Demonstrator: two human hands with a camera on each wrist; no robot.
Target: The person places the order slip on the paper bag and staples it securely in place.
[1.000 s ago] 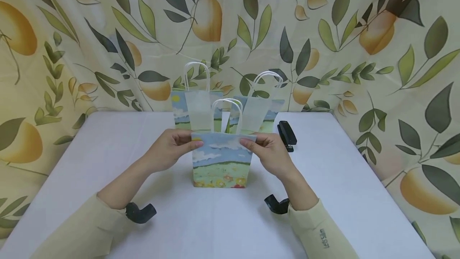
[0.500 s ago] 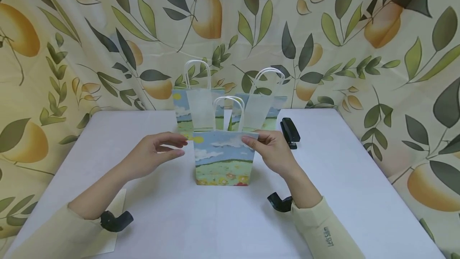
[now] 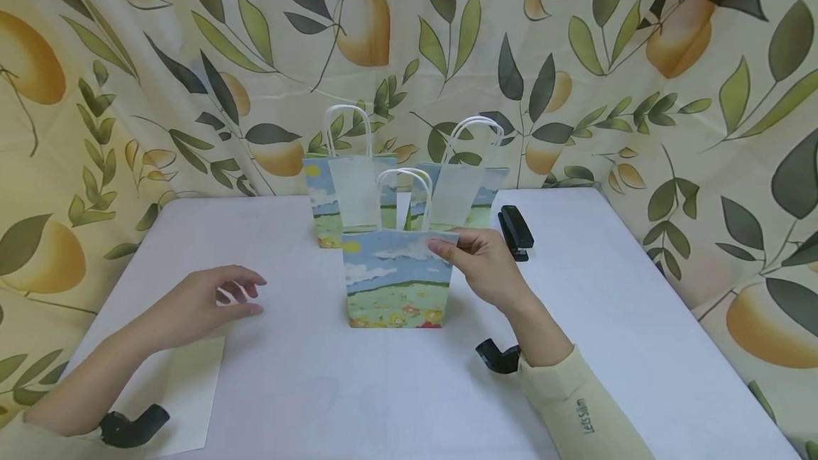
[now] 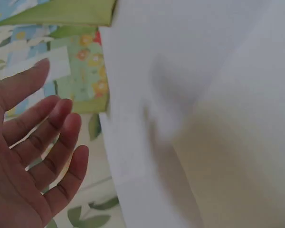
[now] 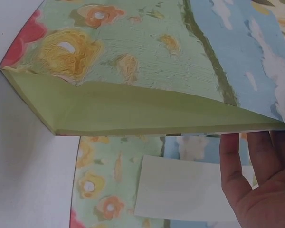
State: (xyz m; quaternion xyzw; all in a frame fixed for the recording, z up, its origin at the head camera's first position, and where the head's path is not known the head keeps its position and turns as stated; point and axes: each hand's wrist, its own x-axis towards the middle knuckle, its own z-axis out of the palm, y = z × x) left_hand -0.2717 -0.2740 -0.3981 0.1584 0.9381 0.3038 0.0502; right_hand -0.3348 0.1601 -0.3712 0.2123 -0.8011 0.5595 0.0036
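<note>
A small paper gift bag (image 3: 397,282), printed with sky, clouds and a flowery meadow, stands upright at the middle of the table with its white handles up. My right hand (image 3: 482,265) pinches its top right corner, thumb in front and fingers behind. In the right wrist view the bag's plain green side (image 5: 133,111) is folded inward, with the fingers (image 5: 232,161) beneath. My left hand (image 3: 204,304) hovers over the table's left part, fingers loosely bent and holding nothing. A cream sheet of paper (image 3: 192,389) lies below it, partly hidden by the forearm.
Two matching gift bags stand behind, one at the left (image 3: 322,197) and one at the right (image 3: 492,197), each with a pale card on its front. A black stapler (image 3: 515,233) lies right of them. A fruit-patterned curtain (image 3: 409,41) hangs behind the table.
My left hand has let go of the front bag's left corner and moved left and toward me. The cream sheet has come into view. My right hand keeps its pinch.
</note>
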